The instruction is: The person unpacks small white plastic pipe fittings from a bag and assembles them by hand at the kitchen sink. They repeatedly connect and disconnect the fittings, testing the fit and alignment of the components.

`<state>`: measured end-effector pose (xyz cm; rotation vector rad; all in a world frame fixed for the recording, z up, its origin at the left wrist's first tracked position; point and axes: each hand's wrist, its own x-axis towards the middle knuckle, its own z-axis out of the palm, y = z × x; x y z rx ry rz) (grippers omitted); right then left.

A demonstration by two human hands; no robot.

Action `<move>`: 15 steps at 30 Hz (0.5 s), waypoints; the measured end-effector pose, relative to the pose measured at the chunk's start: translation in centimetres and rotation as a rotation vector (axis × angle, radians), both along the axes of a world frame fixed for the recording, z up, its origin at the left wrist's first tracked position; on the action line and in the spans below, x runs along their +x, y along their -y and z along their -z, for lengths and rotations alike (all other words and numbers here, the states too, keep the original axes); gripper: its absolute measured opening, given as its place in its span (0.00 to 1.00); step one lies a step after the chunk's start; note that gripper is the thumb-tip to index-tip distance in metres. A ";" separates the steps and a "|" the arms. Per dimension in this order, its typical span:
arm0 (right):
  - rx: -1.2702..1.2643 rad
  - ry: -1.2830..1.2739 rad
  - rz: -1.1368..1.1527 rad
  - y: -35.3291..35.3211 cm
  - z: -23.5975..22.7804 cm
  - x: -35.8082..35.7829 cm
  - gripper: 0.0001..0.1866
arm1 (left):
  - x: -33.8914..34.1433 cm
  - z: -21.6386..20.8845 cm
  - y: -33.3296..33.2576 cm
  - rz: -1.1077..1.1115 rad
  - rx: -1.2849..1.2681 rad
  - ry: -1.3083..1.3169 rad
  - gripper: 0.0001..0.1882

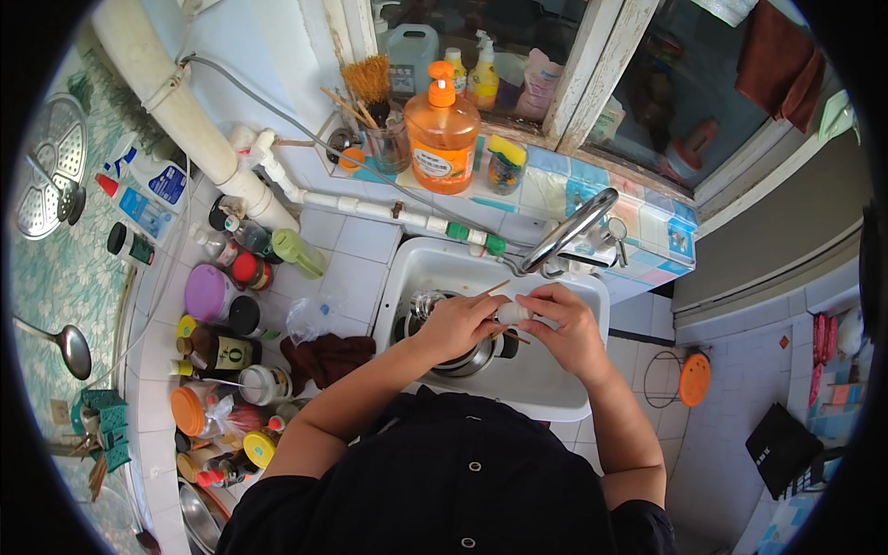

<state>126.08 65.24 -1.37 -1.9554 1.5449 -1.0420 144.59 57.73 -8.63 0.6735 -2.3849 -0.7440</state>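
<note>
Over the white sink, my two hands meet around a small white rounded thing whose kind I cannot make out. My left hand is closed on its left side, and the fingers of my right hand pinch its right side. Tips of thin brown sticks, like chopsticks, poke out by my left hand. A metal pot with a black handle lies in the basin below, partly hidden by my left hand and forearm.
A chrome faucet rises behind the sink. On the ledge stand an orange pump bottle and a cup with a yellow sponge. Jars and bottles crowd the left counter, near a dark brown cloth and a clear plastic bag.
</note>
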 end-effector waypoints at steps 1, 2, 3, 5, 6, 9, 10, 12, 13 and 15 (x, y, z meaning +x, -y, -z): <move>0.003 0.015 0.012 0.0 -0.1 0.1 0.17 | 0.0 0.1 0.0 -0.003 -0.008 -0.024 0.19; 0.006 0.031 0.024 -0.1 -0.3 0.2 0.17 | -0.1 0.1 -0.1 -0.006 -0.015 -0.049 0.20; 0.009 0.046 0.037 -0.1 -0.4 0.3 0.16 | -0.1 0.1 -0.2 -0.009 -0.023 -0.073 0.20; 0.019 0.082 0.039 -0.1 -0.8 0.5 0.16 | 0.0 0.0 -0.2 -0.001 -0.018 -0.068 0.19; 0.023 0.100 0.039 -0.1 -0.8 0.5 0.15 | 0.1 -0.1 -0.3 0.003 -0.016 -0.065 0.19; -0.052 0.021 0.015 -0.3 -0.6 0.1 0.16 | 0.2 -1.0 -0.7 -0.001 -0.016 -0.028 0.20; -0.061 0.045 0.014 -0.4 -0.5 0.0 0.16 | 0.3 -1.3 -0.8 0.001 -0.024 -0.024 0.20; -0.080 0.093 0.010 -0.6 -0.3 0.0 0.17 | 0.3 -1.8 -1.0 0.006 -0.039 -0.016 0.20; -0.092 0.107 0.002 -0.6 -0.2 -0.1 0.17 | 0.3 -1.9 -1.1 0.009 -0.060 -0.026 0.20; -0.116 0.134 -0.013 -0.6 0.1 -0.2 0.17 | 0.3 -1.9 -1.1 0.018 -0.101 -0.046 0.20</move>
